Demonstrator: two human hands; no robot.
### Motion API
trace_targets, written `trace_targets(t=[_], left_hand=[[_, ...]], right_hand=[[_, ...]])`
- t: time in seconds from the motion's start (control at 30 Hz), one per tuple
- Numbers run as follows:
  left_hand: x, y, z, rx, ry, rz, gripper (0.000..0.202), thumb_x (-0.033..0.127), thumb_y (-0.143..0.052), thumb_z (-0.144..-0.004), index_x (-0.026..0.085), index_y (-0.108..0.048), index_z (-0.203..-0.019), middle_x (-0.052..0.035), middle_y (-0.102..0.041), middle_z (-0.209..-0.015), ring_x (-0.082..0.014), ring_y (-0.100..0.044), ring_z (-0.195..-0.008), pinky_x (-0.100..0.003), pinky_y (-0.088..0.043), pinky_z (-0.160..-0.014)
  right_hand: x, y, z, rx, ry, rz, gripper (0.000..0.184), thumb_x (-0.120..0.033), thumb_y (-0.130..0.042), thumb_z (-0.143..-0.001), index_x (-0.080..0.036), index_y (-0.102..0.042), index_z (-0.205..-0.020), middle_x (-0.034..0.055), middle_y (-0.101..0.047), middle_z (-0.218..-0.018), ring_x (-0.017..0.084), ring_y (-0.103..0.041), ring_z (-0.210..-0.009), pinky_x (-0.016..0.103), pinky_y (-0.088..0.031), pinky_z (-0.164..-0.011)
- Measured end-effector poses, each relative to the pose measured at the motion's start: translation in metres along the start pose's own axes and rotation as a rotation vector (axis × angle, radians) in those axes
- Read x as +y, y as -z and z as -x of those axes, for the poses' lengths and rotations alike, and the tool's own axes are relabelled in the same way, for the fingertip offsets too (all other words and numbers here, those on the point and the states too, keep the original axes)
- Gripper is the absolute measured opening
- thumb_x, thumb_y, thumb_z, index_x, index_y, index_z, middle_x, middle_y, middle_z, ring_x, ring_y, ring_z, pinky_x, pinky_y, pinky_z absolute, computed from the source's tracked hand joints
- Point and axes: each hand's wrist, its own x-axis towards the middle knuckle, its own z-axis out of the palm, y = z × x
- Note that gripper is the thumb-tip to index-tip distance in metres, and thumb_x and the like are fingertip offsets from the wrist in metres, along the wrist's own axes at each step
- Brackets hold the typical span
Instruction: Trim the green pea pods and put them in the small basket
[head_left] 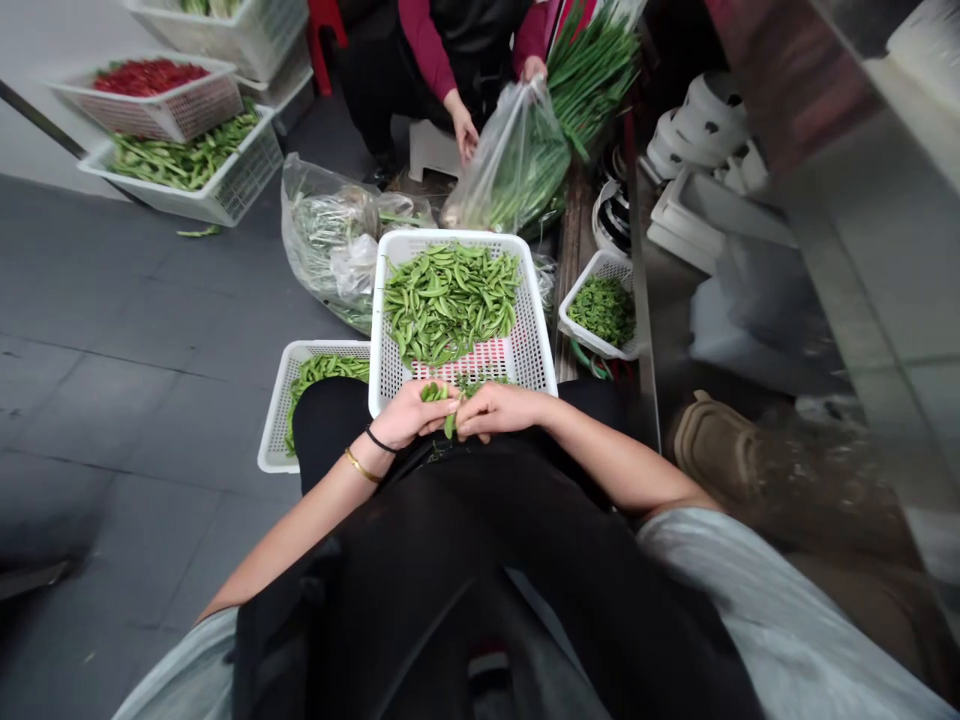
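A white plastic basket [538, 345] rests before me at my lap, with a heap of green snow peas [450, 300] toward its far side. Over its near edge, my left hand [409, 412] is closed around several snow peas [433, 392]. My right hand [504, 408] meets it, thumb and fingers pinched at a pod [450, 426] between the two hands. Small green trimmings [474, 382] lie in the basket just beyond my fingers. The undersides of both hands are hidden.
Beside my left leg sits a lower basket [276, 430] of green pods. Bagged greens [322, 230] lie beyond. Across from me a person [465, 120] holds a plastic bag [517, 150] of long green stalks. A small basket of greens [600, 310] and a metal edge [646, 300] are at right.
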Motion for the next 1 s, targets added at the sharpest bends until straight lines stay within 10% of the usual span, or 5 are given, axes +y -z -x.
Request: trace_targets(t=[0.23, 0.43, 0.63, 0.8, 1.0], left_hand=[[0.006, 0.011, 0.001, -0.038, 0.055, 0.089, 0.033, 0.033, -0.079, -0.062, 0.007, -0.067, -0.078, -0.0042, -0.061, -0.054, -0.0011, -0.034, -0.03, -0.016, -0.018, -0.031], [0.003, 0.013, -0.006, -0.094, 0.043, 0.044, 0.029, 0.037, -0.074, -0.067, 0.01, -0.064, -0.07, -0.0023, -0.057, -0.05, -0.0025, -0.032, -0.031, -0.018, -0.017, -0.032], [0.016, 0.006, 0.005, -0.087, -0.222, -0.614, 0.018, 0.029, -0.075, -0.066, 0.015, -0.065, -0.061, -0.0003, -0.056, -0.052, -0.0081, -0.046, -0.049, -0.02, -0.035, -0.049], [0.012, -0.002, 0.009, 0.113, -0.391, -0.57, 0.016, 0.031, -0.068, -0.075, 0.016, -0.067, -0.07, -0.0011, -0.06, -0.058, -0.0094, -0.049, -0.052, -0.02, -0.038, -0.052], [0.001, -0.003, -0.005, 0.322, -0.292, 0.118, 0.019, 0.031, -0.069, -0.073, 0.015, -0.059, -0.071, -0.0001, -0.06, -0.053, -0.0071, -0.044, -0.037, -0.018, -0.031, -0.036]], right_hand=[[0.011, 0.027, 0.024, 0.863, -0.185, 0.131, 0.038, -0.046, -0.042, -0.091, -0.014, -0.061, -0.099, 0.0036, -0.063, -0.075, 0.013, -0.059, -0.062, 0.026, -0.048, -0.062], [-0.008, -0.001, -0.001, 0.448, -0.037, 0.772, 0.035, -0.042, -0.04, -0.095, -0.016, -0.062, -0.104, 0.0107, -0.062, -0.098, 0.018, -0.058, -0.085, 0.027, -0.043, -0.069], [0.009, -0.006, -0.007, 0.245, 0.079, 0.395, 0.033, -0.035, -0.042, -0.094, -0.015, -0.06, -0.074, 0.0031, -0.06, -0.071, 0.012, -0.055, -0.066, 0.023, -0.041, -0.064], [0.019, -0.015, -0.012, 0.411, 0.013, -0.272, 0.04, -0.047, -0.04, -0.093, -0.015, -0.057, -0.077, 0.0013, -0.062, -0.065, 0.011, -0.058, -0.057, 0.023, -0.046, -0.057], [0.016, -0.017, -0.029, 0.766, 0.15, 0.324, 0.035, -0.033, -0.043, -0.094, -0.016, -0.059, -0.069, 0.0032, -0.058, -0.066, 0.012, -0.053, -0.067, 0.025, -0.043, -0.067]])
